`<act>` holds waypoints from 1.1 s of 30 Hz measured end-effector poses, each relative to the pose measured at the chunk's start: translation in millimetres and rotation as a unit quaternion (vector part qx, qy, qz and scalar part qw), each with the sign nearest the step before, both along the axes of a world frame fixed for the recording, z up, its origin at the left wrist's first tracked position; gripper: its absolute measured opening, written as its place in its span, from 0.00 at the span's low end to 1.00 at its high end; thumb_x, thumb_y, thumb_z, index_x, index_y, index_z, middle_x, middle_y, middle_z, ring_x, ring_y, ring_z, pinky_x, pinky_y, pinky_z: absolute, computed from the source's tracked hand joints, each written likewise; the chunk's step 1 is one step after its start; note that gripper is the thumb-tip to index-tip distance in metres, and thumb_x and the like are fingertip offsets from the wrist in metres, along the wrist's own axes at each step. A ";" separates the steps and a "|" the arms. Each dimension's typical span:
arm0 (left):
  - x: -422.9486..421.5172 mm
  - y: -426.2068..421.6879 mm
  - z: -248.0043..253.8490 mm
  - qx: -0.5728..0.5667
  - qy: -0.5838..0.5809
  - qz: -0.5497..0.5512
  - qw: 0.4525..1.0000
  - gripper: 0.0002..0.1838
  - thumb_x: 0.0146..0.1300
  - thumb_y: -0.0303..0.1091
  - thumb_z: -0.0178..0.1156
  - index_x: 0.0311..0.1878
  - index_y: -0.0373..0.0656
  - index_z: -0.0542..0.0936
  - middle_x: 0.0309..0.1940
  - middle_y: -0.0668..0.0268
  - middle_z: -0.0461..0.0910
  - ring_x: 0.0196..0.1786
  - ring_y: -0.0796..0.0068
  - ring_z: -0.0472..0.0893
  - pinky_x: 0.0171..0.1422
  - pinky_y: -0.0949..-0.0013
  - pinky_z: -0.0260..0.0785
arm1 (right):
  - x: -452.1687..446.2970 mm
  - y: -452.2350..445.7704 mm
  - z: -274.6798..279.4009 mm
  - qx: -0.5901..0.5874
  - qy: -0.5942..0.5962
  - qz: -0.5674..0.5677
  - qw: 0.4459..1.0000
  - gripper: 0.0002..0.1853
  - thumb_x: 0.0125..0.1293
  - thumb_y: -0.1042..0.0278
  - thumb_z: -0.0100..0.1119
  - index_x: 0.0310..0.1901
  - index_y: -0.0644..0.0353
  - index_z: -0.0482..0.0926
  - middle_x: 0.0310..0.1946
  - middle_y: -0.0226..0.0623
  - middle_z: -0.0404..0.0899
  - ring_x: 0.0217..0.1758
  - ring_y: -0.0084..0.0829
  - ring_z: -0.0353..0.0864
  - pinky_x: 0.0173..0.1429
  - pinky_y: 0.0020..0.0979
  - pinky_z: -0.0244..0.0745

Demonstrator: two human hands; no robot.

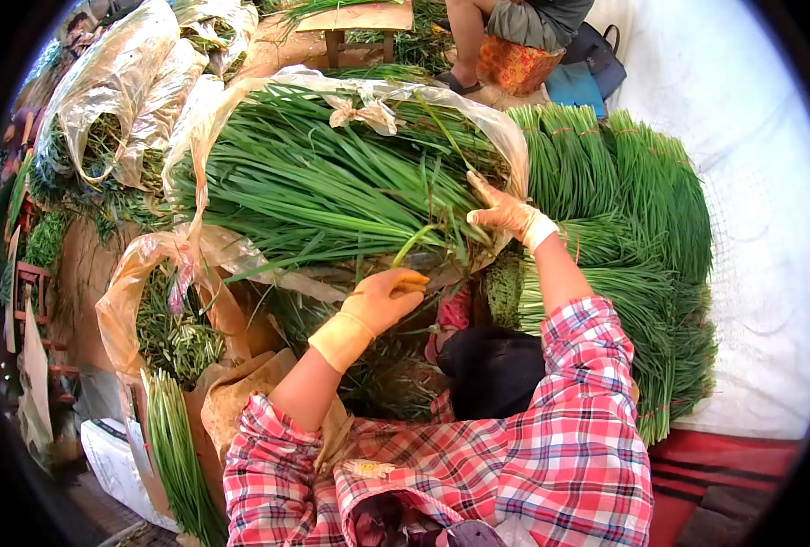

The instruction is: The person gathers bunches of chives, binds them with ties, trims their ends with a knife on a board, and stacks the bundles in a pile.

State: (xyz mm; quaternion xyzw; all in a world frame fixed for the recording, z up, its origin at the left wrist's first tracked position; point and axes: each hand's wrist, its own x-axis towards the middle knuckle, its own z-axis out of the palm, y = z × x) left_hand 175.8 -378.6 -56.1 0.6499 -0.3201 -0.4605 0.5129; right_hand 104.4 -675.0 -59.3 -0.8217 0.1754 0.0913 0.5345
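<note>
A large heap of long green stalks [332,178] lies in an open clear plastic bag [505,128] in front of me. My left hand [382,305], in a thin yellowish glove, is closed at the near edge of the bag, with a curved yellow-green blade [412,242] rising from its fingers. At the right end of the heap is my right hand [503,211], gloved too, its thumb and fingers apart over the stalk ends. A thin stalk slants up from near its fingertips; whether the fingers touch it is unclear.
Tied green bundles [642,191] are stacked at the right beside a white sheet [760,182]. Another bundle [179,456] stands at lower left, near a bag of trimmings [182,342]. A person [523,23] sits at the top on a patterned seat [514,66]. More plastic bags [118,77] lie upper left.
</note>
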 end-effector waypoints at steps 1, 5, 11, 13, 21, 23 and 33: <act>1.8 -6.3 -2.8 0.004 -0.004 0.001 1.000 0.18 0.59 0.27 0.58 0.53 0.34 0.75 0.46 0.58 0.80 0.49 0.74 0.79 0.54 0.73 0.70 | 0.2 0.3 -11.2 0.024 0.018 -0.021 0.999 0.66 0.38 0.40 0.73 0.72 0.58 0.41 0.72 0.51 0.45 0.76 0.42 0.43 0.75 0.35 0.41; 7.2 -27.6 -4.3 -0.017 0.043 0.018 0.999 0.17 0.58 0.25 0.58 0.52 0.34 0.76 0.47 0.59 0.80 0.49 0.74 0.79 0.55 0.73 0.70 | 23.1 11.8 -18.6 -0.144 0.116 0.042 0.982 0.68 0.37 0.42 0.74 0.72 0.61 0.37 0.69 0.56 0.52 0.73 0.45 0.52 0.73 0.34 0.49; 31.0 -44.1 1.7 -0.109 0.052 0.077 0.990 0.24 0.59 0.24 0.58 0.61 0.43 0.72 0.47 0.62 0.80 0.48 0.77 0.78 0.54 0.74 0.68 | 33.1 11.9 17.1 -0.175 0.150 0.043 0.972 0.61 0.39 0.49 0.74 0.71 0.64 0.47 0.64 0.54 0.63 0.67 0.41 0.64 0.69 0.33 0.57; 41.2 -49.9 -8.0 -0.106 0.074 0.097 0.987 0.22 0.59 0.28 0.59 0.59 0.44 0.74 0.45 0.63 0.81 0.46 0.78 0.78 0.51 0.74 0.68 | 32.9 2.5 38.3 -0.126 0.100 0.094 0.982 0.56 0.40 0.54 0.74 0.69 0.64 0.54 0.59 0.50 0.71 0.61 0.38 0.70 0.66 0.32 0.62; 40.4 -41.9 6.6 -0.008 0.180 0.093 0.979 0.16 0.60 0.32 0.60 0.52 0.42 0.79 0.43 0.65 0.82 0.41 0.78 0.80 0.44 0.76 0.71 | 26.5 -17.1 103.8 0.027 0.129 -0.002 0.991 0.50 0.43 0.58 0.74 0.67 0.64 0.57 0.53 0.47 0.73 0.54 0.34 0.72 0.56 0.32 0.70; 36.7 -40.6 1.8 -0.017 0.193 0.086 0.977 0.17 0.60 0.34 0.60 0.53 0.43 0.79 0.43 0.66 0.82 0.41 0.79 0.79 0.41 0.76 0.70 | 21.0 -6.8 75.5 0.072 0.199 -0.036 0.977 0.50 0.44 0.56 0.74 0.66 0.64 0.57 0.53 0.47 0.73 0.55 0.35 0.71 0.56 0.31 0.69; 40.4 -69.7 -16.9 -0.109 0.251 0.071 0.959 0.24 0.58 0.26 0.57 0.60 0.38 0.69 0.52 0.63 0.77 0.50 0.69 0.79 0.47 0.67 0.74 | -5.3 37.4 17.5 -0.263 0.052 0.078 0.960 0.68 0.39 0.50 0.75 0.72 0.56 0.32 0.55 0.60 0.71 0.55 0.48 0.75 0.60 0.38 0.70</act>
